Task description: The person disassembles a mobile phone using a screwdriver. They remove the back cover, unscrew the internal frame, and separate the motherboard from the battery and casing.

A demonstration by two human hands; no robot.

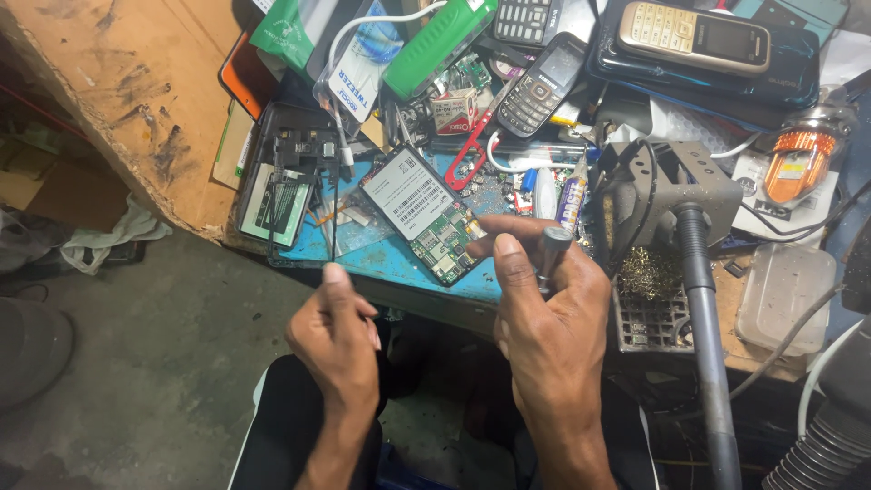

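The person sits at a crowded worktop (399,263) with both hands held up in front of it. The right hand (553,313) has its fingers curled tight around a small grey metal tool (550,252); only the round top of the tool pokes out above the thumb, so I cannot tell what its tip looks like. The left hand (337,331) is partly closed, thumb up, and I cannot see anything in it.

Just past the hands, an opened phone (425,213) lies on the blue mat (381,254), with its white label and green circuit board showing. It looks like the step in hand is getting the tool ready to work on that phone. To my eye, the next move calls for a steady hand and a slow reach down to the tiny parts.

All around lie old button phones (541,83), a gold one (694,36), a green case (437,45), wires, and a dark soldering stand (676,186) with a hose. Beside the worktop is a worn wooden board (127,82), and under it a dirty grey floor (154,363).
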